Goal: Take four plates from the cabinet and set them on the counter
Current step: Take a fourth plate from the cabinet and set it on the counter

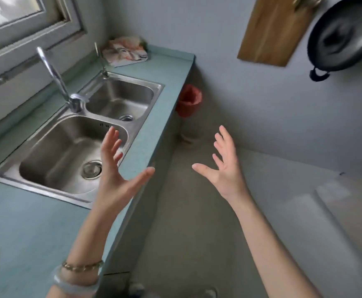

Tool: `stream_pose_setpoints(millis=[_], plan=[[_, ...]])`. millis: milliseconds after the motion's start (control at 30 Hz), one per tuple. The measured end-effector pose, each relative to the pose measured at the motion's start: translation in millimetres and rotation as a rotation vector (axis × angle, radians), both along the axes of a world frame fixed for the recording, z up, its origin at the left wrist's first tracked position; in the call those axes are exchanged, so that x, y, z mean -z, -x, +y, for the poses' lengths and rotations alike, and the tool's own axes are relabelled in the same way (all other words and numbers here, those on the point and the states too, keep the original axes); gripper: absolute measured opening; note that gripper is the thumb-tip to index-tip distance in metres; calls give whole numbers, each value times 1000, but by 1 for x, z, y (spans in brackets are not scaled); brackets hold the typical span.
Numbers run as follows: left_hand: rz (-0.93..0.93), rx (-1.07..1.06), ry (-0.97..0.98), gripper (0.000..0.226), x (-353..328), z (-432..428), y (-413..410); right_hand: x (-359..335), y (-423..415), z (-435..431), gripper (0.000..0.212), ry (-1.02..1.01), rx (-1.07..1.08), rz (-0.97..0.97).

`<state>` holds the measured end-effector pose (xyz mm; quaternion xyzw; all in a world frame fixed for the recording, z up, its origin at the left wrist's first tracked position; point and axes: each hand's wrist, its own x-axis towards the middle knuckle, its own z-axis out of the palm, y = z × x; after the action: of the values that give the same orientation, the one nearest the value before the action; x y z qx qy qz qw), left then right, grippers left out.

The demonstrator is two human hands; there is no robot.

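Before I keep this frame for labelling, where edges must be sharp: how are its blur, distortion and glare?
Head view: the wide-angle lens skews the window frame and counter. Motion blur softens the faucet and the hanging wok, while the left hand and right hand stay fairly crisp. The light is soft daylight, with a mild sheen on the sink and no harsh glare.

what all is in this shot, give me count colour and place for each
counter: one, teal, along the left
double sink: one, steel, set in the counter
tap: one, chrome, behind the sink
cloth: one, white and orange, counter's far corner
window: one, grey frame, top left
cutting board: one, wooden, on the far wall
wok: one, black, hanging top right
bin: one, red, floor past the counter's end
chain bracelet: one, gold, left wrist
bangle: one, pale green, left wrist
left hand: one, open, over the counter's edge
right hand: one, open, over the floor
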<state>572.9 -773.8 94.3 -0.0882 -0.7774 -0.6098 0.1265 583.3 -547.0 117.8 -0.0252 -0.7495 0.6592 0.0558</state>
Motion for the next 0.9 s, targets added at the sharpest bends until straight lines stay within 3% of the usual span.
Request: stream_pose_setpoints(millis=[433,900], plan=[[73,494,1,103,-19,312,-34,-8,-130,299,99,-31,531,83],[75,1120,19,104,-20,610,-71,3,-266,500,96,-31,1140,82]])
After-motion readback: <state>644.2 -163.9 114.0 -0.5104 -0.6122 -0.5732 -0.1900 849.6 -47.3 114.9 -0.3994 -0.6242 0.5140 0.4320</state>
